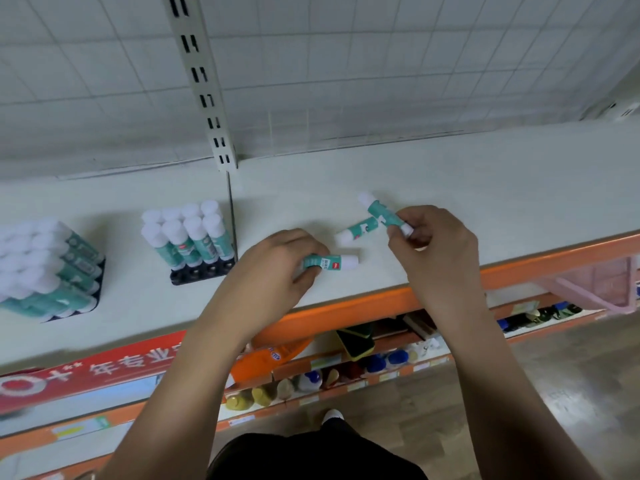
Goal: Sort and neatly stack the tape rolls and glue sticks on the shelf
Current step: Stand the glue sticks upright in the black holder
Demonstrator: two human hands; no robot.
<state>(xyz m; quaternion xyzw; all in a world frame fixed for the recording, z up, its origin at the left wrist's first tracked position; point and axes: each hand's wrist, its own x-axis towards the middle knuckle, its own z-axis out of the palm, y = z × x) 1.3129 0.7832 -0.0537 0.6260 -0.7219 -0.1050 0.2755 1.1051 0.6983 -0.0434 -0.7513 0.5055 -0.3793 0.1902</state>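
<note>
Right now your left hand (277,268) sits low on the white shelf (485,188), fingers and thumb curled round the teal body of the near glue stick (334,263). That stick lies flat on the shelf, close to the orange front edge (374,301), with its white cap pointing to your right.

Your right hand (434,244) pinches the tilted glue stick (379,211) by its white lower end, fingers bent round it. Its cap points away from you and to the left. You cannot tell from this view whether that stick touches the shelf or is lifted off it.

Between your 2 hands lies the loose glue stick (356,232), flat on the shelf. Its cap points toward your left hand and its far end passes under the tilted one.

To your left, just beside the shelf seam, the small pack of glue sticks (190,233) stands upright in a black tray (204,273), showing 2 rows of 4 white caps. Further left, the large pack of glue sticks (45,265) stands blurred at the frame edge.

Behind runs a wire grid panel (381,64) with a slotted upright (204,81). Below the shelf are a red banner (104,368), bottles (277,389) and a pink basket (595,285).
</note>
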